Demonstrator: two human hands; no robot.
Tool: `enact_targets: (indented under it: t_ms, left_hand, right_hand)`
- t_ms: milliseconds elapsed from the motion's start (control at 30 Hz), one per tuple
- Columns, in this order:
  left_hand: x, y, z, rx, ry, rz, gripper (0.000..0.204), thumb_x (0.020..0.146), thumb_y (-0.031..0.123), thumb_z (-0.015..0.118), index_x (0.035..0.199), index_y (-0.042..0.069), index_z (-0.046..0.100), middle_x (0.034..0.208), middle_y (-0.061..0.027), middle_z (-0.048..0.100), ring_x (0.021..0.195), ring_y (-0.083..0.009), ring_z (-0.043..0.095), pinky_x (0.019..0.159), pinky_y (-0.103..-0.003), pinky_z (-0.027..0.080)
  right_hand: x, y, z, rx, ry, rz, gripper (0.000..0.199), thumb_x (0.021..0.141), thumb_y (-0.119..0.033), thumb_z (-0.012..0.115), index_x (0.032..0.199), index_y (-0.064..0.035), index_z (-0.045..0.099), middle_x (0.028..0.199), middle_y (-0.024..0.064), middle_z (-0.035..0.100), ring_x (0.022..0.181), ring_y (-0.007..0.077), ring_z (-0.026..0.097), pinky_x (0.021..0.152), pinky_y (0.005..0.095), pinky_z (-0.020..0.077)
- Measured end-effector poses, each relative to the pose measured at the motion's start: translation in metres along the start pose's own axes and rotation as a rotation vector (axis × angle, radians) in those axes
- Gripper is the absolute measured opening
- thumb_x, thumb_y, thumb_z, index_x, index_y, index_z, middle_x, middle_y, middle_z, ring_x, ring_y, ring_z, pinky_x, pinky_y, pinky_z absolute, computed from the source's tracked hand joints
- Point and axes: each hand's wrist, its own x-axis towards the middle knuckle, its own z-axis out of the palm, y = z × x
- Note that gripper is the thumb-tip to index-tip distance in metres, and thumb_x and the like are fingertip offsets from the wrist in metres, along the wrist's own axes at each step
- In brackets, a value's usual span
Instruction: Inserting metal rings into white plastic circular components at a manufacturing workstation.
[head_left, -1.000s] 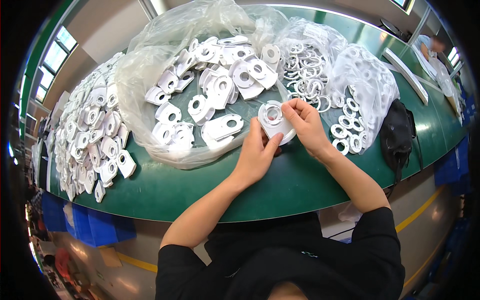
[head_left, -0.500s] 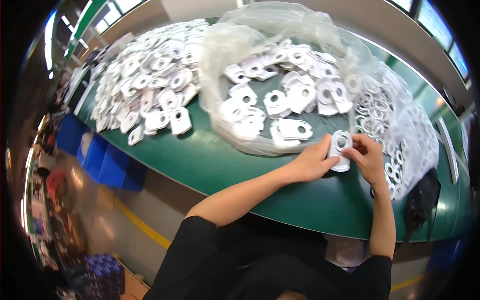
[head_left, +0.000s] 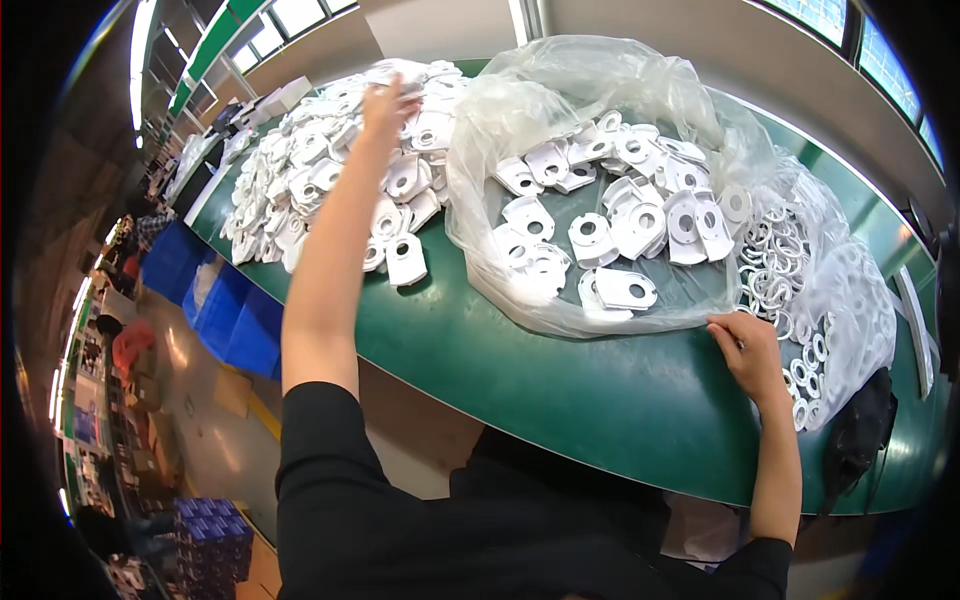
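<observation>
My left hand [head_left: 390, 105] is stretched out over the far part of a big pile of white plastic parts [head_left: 310, 165] on the left. A blurred white plastic part [head_left: 395, 73] is at its fingertips, seemingly in its grip. On the right, my right hand [head_left: 750, 350] has its fingers curled in at the near rim of a clear plastic bag [head_left: 620, 322], beside several white rings [head_left: 775, 260]. Whatever those fingers may hold is hidden. Inside the opened bag lie more white parts with round holes [head_left: 637, 225], some overlapping.
Everything lies on a green table [head_left: 540, 390] with a curved-looking near edge. A second clear bag of rings [head_left: 850, 310] lies at the right, with a black bag [head_left: 858, 430] nearer me. Blue bins [head_left: 230, 320] stand beyond the table's left edge.
Both hands were together on one white part near the bag's front right. My left hand has swung far left to the pile with a white part; my right hand stays near the rings.
</observation>
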Motion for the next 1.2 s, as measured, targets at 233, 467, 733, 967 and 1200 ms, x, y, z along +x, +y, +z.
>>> enact_targets:
  t_ms: [233,467,733,967,1200]
  left_hand:
    - [0.036,0.007,-0.088,0.079,0.072,-0.074,0.073,0.086,0.045,0.061,0.144,0.012,0.033,0.155,-0.0079,0.014,0.144,-0.028,0.004,0.111,-0.053,0.015]
    - [-0.033,-0.055,0.012,0.931,-0.108,0.429,0.077,0.082,0.042,0.065,0.133,-0.009,0.039,0.137,-0.0293,0.041,0.131,-0.0381,0.036,0.11,-0.041,0.025]
    - [-0.228,-0.064,0.142,1.1,-0.73,0.449,0.06,0.085,0.038,0.062,0.128,-0.001,0.048,0.131,-0.0275,0.046,0.122,-0.0417,0.043,0.103,-0.044,0.035]
    - [-0.235,-0.078,0.15,1.053,-0.626,0.444,0.04,0.086,0.016,0.054,0.119,-0.006,0.05,0.103,-0.0277,0.06,0.092,-0.0403,0.059,0.08,-0.05,0.045]
    - [-0.236,-0.033,0.156,0.37,-0.55,0.12,0.021,0.088,0.018,0.059,0.097,0.0,0.059,0.074,-0.0113,0.067,0.06,-0.0219,0.064,0.053,-0.033,0.048]
  right_hand:
    - [-0.005,0.008,0.001,0.013,0.014,0.006,0.01,0.082,-0.008,0.066,0.088,-0.0002,0.068,0.075,0.0127,0.064,0.066,0.027,0.06,0.061,0.0328,0.046]
    - [-0.003,0.008,-0.006,-0.052,0.036,-0.059,0.009,0.082,-0.008,0.065,0.087,-0.0009,0.066,0.075,0.013,0.062,0.067,0.0292,0.059,0.061,0.035,0.0452]
    - [-0.005,0.018,-0.039,-0.08,0.053,0.125,0.011,0.082,-0.011,0.065,0.086,-0.0003,0.064,0.078,0.0116,0.064,0.064,0.0233,0.059,0.061,0.033,0.0463]
    - [-0.033,0.051,-0.095,-0.248,-0.087,0.499,0.016,0.071,-0.007,0.072,0.082,0.002,0.064,0.071,0.0124,0.063,0.067,0.0224,0.062,0.062,0.0318,0.0476]
    - [-0.037,0.056,-0.105,-0.337,-0.156,0.652,0.031,0.058,-0.009,0.078,0.085,0.0009,0.067,0.074,0.0111,0.065,0.07,0.0222,0.064,0.065,0.0322,0.0499]
